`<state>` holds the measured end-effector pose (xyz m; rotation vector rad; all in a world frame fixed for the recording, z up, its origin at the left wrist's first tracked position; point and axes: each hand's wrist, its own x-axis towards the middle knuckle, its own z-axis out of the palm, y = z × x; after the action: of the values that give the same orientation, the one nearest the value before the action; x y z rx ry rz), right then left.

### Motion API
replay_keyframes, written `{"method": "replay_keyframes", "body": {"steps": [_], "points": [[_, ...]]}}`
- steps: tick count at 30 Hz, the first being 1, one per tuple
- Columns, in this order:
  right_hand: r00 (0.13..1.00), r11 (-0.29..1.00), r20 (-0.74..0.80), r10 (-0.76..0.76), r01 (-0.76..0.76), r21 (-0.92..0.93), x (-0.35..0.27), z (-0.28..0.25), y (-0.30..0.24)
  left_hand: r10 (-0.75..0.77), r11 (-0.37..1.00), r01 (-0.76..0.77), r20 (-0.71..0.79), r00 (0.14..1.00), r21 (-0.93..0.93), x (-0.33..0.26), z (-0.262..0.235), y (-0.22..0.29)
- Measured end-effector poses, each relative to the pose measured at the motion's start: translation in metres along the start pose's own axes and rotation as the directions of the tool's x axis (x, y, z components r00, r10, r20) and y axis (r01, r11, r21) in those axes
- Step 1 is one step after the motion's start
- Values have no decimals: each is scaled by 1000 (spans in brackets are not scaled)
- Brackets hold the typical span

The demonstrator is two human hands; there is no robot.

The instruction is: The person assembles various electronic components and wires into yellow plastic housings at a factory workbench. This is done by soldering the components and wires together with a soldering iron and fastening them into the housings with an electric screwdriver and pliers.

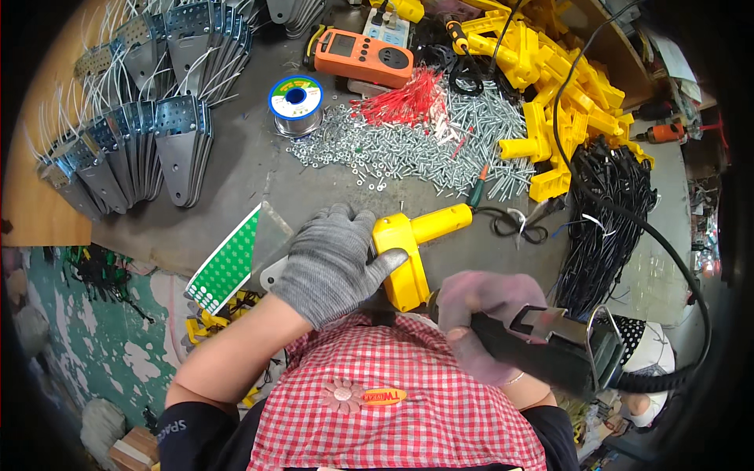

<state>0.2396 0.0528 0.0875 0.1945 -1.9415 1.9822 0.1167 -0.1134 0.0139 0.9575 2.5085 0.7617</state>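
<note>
My left hand (330, 259), in a grey knit glove, grips a yellow plastic housing (403, 271) with its thumb across the near side. The housing's yellow handle (442, 223) points right, with a black cord coming from its end. A small screw (401, 207) stands upright at the housing's far edge. From under my left hand sticks the rounded end of a grey metal plate (272, 274). My right hand (483, 314), in a pinkish glove, is wrapped round a dark corded power tool (542, 349) with a hanging loop. The tool's front end is hidden by my hand.
Loose screws (424, 141) and nuts lie ahead, near red-and-white wires (404, 98), a solder spool (296, 106) and an orange meter (363, 59). Metal plates (184, 149) stand far left. Yellow housings (581, 94) and black cords (605, 212) lie right. A green-patterned sheet (232, 259) sits left.
</note>
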Motion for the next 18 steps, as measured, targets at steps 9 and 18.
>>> {"method": "replay_keyframes", "body": {"steps": [9, 18], "points": [[920, 945, 323, -221, 120, 306, 28, 5, -4, 182, 981, -179, 36, 983, -68, 29, 1, -7], [912, 974, 362, -193, 133, 185, 20, 11, 16, 165, 981, -159, 49, 985, -116, 30, -5, -5]]}}
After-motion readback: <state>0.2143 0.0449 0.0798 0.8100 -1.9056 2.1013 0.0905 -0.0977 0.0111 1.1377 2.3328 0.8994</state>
